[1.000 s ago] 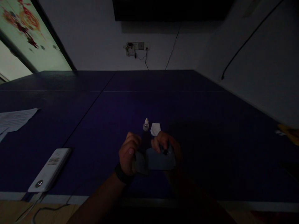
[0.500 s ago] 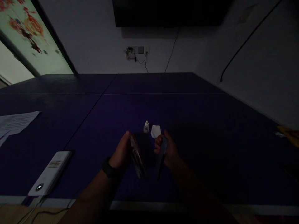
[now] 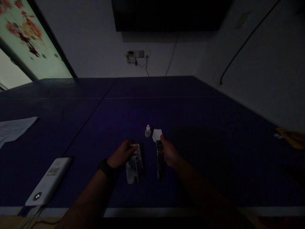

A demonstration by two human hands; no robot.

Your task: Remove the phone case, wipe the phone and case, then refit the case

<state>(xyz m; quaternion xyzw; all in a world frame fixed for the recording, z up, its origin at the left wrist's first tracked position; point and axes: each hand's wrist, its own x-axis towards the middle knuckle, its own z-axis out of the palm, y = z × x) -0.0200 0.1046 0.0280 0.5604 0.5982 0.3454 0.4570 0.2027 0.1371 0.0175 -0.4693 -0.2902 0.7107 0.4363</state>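
My left hand (image 3: pixel 122 155) grips a phone case (image 3: pixel 133 167) with a printed picture, its thumb lying over the top edge. The case is a flat rounded rectangle, held low over the tabletop with the picture facing up. To its right, my right hand (image 3: pixel 170 152) is closed round a dark phone (image 3: pixel 159 160), tilted nearly edge-on to me. A gap separates the two. Just beyond them stands a small bottle (image 3: pixel 147 131) with a white cap. Beside the bottle lies a white piece of cloth or paper (image 3: pixel 157 135), partly covered by my right hand.
The dark blue table (image 3: pixel 190 111) reaches back to the wall. At the left are a white power bank (image 3: pixel 47 181) with cables and some printed sheets (image 3: pixel 16 128). A yellow item (image 3: pixel 290 138) lies at the right edge. A dark screen (image 3: pixel 166 16) hangs on the wall.
My left hand has turned the case from edge-on to flat, picture up. My right hand has turned the phone too, so its dark face shows a little. The view has shifted slightly.
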